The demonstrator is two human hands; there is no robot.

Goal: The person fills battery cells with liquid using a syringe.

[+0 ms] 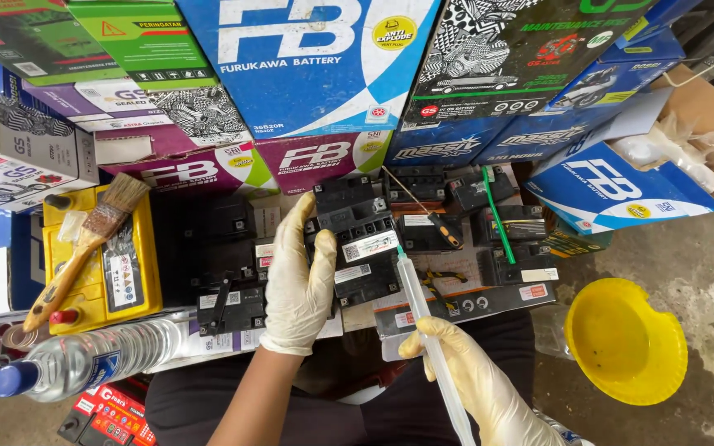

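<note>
At the frame's centre, I am gripping a small black battery (355, 239) with my gloved left hand (297, 281), fingers clamped on its side. My right hand (473, 376), lower centre, is holding a syringe (423, 318), fingers wrapped around it, tip touching the battery. A yellow bowl (625, 341) is sitting at lower right.

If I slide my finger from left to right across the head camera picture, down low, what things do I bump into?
Clear plastic bottle with a blue cap → yellow battery with a paintbrush on it → gloved left hand on a black battery → gloved right hand holding a syringe → yellow funnel.
</note>
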